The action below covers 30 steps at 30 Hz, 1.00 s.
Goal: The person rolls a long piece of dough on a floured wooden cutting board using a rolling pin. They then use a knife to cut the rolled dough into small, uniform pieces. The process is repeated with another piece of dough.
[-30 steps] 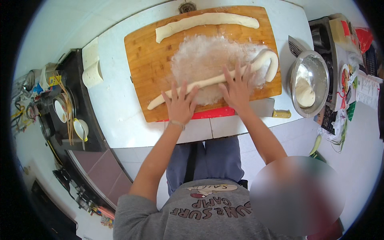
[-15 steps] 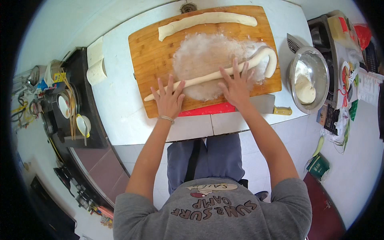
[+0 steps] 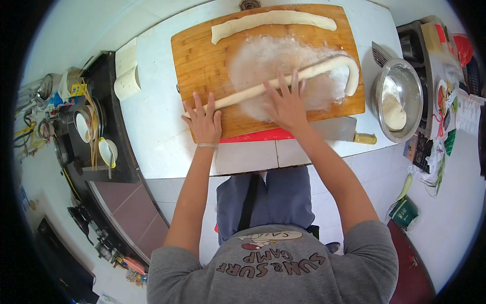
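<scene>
A long, thin rope of dough (image 3: 243,95) lies aslant across the wooden cutting board (image 3: 195,55), its right end bent back in a hook. My left hand (image 3: 205,121) rests with spread fingers over the rope's left end, hiding its tip. Fingers apart and slightly blurred, my right hand (image 3: 288,104) lies on the middle of the rope. Flour (image 3: 273,53) is scattered over the board beneath and beyond it. Along the board's far edge lies a second, thicker strip of dough (image 3: 273,19).
A cleaver (image 3: 339,129) with a yellowish handle lies by the board's near right edge, beside a red sheet (image 3: 263,135) partly under the board. Right of the board stands a metal bowl (image 3: 417,96) holding a lump of dough (image 3: 394,115). Bowls and chopsticks (image 3: 92,137) sit on the dark counter at left.
My left hand has shifted left to the rope's end, and my right hand has slid left along the rope. The whole scene sits slightly right and higher in the picture.
</scene>
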Available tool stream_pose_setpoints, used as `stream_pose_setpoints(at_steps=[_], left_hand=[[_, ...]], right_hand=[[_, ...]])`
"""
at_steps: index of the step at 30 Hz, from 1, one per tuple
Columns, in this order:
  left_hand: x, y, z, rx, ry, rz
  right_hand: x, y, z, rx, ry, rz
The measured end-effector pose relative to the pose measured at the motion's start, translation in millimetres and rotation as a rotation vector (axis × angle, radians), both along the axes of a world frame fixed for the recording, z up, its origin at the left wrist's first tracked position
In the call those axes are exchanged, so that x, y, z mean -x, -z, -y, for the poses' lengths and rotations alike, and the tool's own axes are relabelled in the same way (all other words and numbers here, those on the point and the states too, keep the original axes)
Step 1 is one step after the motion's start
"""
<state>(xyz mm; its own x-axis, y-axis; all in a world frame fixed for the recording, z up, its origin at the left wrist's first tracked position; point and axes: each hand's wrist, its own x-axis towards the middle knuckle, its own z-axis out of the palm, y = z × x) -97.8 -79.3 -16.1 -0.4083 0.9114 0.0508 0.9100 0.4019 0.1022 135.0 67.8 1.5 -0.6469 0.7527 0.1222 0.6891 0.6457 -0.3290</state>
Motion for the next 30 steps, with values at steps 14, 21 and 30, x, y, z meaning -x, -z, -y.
stream_pose_setpoints(at_steps=[14,21,30], left_hand=[[34.5,-81.5,-125.1,0.338,-0.471,0.282],[9.6,-46.0,-117.9,0.160,-0.062,0.223],[-27.6,-61.6,-132.9,-0.176,0.771,0.226]], right_hand=[[47.6,-4.9,-92.6,-0.113,0.063,-0.034],[2.7,-12.1,-69.5,0.070,-0.035,0.020],[-65.5,-35.8,-74.0,-0.077,0.427,0.004]])
